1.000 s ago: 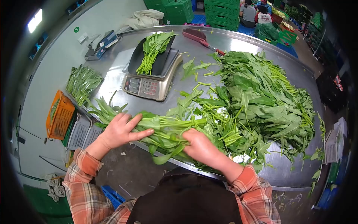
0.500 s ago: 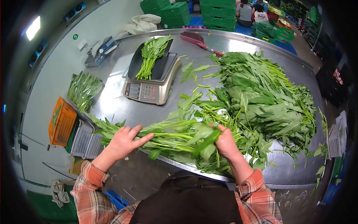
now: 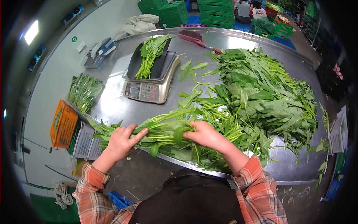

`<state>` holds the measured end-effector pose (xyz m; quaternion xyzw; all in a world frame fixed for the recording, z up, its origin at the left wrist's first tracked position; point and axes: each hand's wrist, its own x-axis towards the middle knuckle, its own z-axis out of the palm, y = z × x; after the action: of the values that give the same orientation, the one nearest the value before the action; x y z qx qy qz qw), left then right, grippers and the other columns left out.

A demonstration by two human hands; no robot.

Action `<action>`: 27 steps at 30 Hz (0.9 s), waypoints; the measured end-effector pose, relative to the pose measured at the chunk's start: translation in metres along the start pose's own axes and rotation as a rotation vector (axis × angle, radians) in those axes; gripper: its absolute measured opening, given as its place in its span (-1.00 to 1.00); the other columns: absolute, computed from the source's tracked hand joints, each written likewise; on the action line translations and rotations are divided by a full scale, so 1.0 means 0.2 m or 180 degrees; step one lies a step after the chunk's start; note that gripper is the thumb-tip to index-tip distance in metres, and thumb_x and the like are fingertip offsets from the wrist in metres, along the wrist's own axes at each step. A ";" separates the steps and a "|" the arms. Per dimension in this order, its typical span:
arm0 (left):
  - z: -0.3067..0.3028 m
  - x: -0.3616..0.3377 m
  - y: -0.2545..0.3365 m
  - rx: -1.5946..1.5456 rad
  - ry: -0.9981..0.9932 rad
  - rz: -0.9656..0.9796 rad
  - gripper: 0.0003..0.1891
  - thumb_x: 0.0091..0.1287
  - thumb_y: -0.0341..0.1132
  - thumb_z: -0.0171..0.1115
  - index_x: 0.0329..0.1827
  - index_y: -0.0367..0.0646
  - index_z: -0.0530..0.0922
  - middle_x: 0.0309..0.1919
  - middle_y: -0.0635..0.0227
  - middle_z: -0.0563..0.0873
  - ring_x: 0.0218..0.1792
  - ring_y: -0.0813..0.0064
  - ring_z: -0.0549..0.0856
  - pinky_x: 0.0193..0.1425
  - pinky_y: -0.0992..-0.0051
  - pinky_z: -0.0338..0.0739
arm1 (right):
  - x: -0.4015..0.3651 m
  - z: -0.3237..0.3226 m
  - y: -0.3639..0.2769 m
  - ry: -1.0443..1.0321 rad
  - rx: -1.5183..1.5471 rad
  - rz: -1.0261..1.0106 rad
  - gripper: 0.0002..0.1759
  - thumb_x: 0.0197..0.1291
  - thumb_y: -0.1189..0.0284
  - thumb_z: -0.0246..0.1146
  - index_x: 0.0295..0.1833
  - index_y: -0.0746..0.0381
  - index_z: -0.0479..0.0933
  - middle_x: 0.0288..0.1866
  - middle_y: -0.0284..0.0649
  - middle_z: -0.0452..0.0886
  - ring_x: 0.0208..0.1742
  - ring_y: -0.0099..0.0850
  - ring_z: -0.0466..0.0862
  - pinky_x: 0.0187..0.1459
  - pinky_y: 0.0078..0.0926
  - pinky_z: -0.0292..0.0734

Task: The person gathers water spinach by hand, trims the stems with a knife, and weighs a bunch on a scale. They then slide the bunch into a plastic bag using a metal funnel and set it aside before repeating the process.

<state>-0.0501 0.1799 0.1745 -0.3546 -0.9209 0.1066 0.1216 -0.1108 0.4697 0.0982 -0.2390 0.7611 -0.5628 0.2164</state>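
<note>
A bundle of long green leafy stems lies across both hands at the table's front edge, its leaves pointing left. My left hand is wrapped round its leafy left part, thumb on top. My right hand pinches stems and a leaf at the bundle's right part; its fingertips are partly hidden. Right of the hands lies a large heap of the same greens, with loose stems and leaves before it. Behind the bundle stands a scale, whose black tray holds a smaller bunch.
A red brush lies at the table's back edge. Bagged greens, an orange basket and grey baskets are at the left. Another device stands at the back left. Green crates and two seated people are beyond the table.
My right hand has moved left along the bundle, closer to my left hand. My left hand has stayed nearly in place. The view has shifted slightly.
</note>
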 end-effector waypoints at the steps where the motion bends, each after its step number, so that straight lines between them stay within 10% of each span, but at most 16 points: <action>1: -0.01 -0.01 0.00 0.0061 0.0009 0.0005 -0.23 -0.15 -0.53 0.21 0.29 0.13 0.43 -0.06 0.16 0.55 -0.30 0.29 0.59 -0.25 0.33 0.50 | 0.00 -0.01 -0.02 -0.0186 0.0136 0.0068 -0.66 0.09 0.35 0.25 -0.07 0.33 0.55 -0.18 0.07 0.60 -0.14 0.00 0.59 -0.06 -0.23 0.48; 4: -0.02 0.00 0.02 -0.0048 -0.0055 -0.0119 -0.24 -0.12 -0.52 0.22 0.29 0.14 0.43 -0.06 0.15 0.55 -0.30 0.27 0.59 -0.25 0.32 0.50 | 0.03 0.10 0.08 -0.0133 -0.0691 -0.0254 -0.67 0.08 0.36 0.26 -0.06 0.32 0.56 -0.20 0.05 0.62 -0.15 -0.06 0.61 -0.07 -0.26 0.49; 9: 0.00 0.01 0.05 -0.0436 -0.0309 -0.0546 -0.18 -0.12 -0.55 0.24 0.35 0.14 0.34 -0.06 0.12 0.55 -0.27 0.15 0.61 -0.20 0.26 0.52 | 0.10 0.13 0.25 0.1232 0.1188 0.0119 -0.76 0.11 0.59 0.16 -0.08 0.36 0.56 -0.25 -0.24 0.66 -0.25 -0.51 0.61 -0.11 -0.57 0.51; 14: -0.04 0.03 0.09 -0.1806 -0.1461 -0.1867 -0.16 -0.12 -0.50 0.27 0.39 -0.05 0.26 -0.04 0.05 0.61 -0.16 0.07 0.66 -0.06 0.32 0.55 | 0.05 -0.19 0.36 0.2687 0.3423 -0.0061 -0.90 0.14 0.52 0.09 -0.27 0.32 0.46 -0.57 -0.28 0.42 -0.37 -0.39 0.54 -0.32 -0.26 0.49; 16: 0.02 -0.05 0.08 -0.2695 -0.1353 -0.2108 -0.15 -0.09 -0.46 0.28 0.41 -0.08 0.22 -0.04 0.01 0.63 -0.09 0.12 0.67 -0.01 0.36 0.55 | -0.03 -0.21 0.29 0.2278 0.3533 -0.0433 -0.86 0.18 0.49 0.13 -0.16 0.28 0.42 -0.55 -0.35 0.36 -0.52 -0.48 0.43 -0.33 -0.46 0.49; 20: 0.01 0.00 0.14 -0.3126 -0.1690 -0.2525 -0.15 -0.04 -0.43 0.31 0.42 -0.09 0.18 -0.07 -0.03 0.64 -0.01 0.15 0.65 0.08 0.38 0.50 | -0.08 -0.01 0.07 0.1040 0.0930 -0.0247 -0.65 -0.04 0.47 0.39 -0.07 0.25 0.54 -0.18 -0.27 0.62 -0.12 -0.50 0.60 -0.03 -0.45 0.50; 22: 0.03 0.01 0.16 -0.3138 -0.1675 -0.2393 -0.17 -0.02 -0.43 0.31 0.41 -0.14 0.20 -0.04 0.02 0.64 0.00 0.20 0.65 0.10 0.40 0.48 | 0.03 0.11 0.05 0.0627 -0.0331 -0.1468 -0.57 -0.10 0.56 0.25 0.00 0.30 0.53 -0.04 -0.01 0.58 0.05 -0.15 0.57 0.08 -0.31 0.45; 23: 0.04 0.01 0.18 -0.3150 -0.1680 -0.2327 -0.18 -0.02 -0.43 0.31 0.40 -0.16 0.20 -0.02 0.05 0.64 0.00 0.23 0.65 0.12 0.40 0.48 | 0.05 0.16 -0.01 0.0101 -0.0347 -0.0978 -0.66 0.04 0.51 0.29 -0.02 0.31 0.52 -0.09 -0.16 0.62 -0.08 -0.34 0.62 0.04 -0.36 0.47; 26: 0.18 -0.08 0.18 -0.4503 -0.1374 -0.2087 -0.23 0.01 -0.45 0.33 0.37 -0.21 0.24 0.06 0.19 0.61 0.05 0.36 0.60 0.16 0.44 0.44 | 0.14 0.18 0.12 0.1217 0.0113 -0.0844 -0.69 0.10 0.44 0.25 -0.03 0.32 0.50 -0.19 -0.19 0.61 -0.16 -0.30 0.63 0.04 -0.34 0.46; 27: 0.11 -0.05 0.22 -0.5183 -0.1368 -0.2653 -0.26 0.01 -0.52 0.33 0.34 -0.22 0.28 0.12 0.29 0.55 0.10 0.46 0.55 0.21 0.45 0.41 | 0.16 0.08 0.19 0.1375 0.1559 -0.0511 -0.73 0.13 0.41 0.23 -0.08 0.31 0.50 -0.26 -0.21 0.59 -0.21 -0.33 0.62 -0.05 -0.36 0.48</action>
<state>-0.0211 0.2027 0.1404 0.0551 -0.7676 -0.5593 -0.3081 -0.1306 0.4476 0.0563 -0.1142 0.6103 -0.7818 0.0561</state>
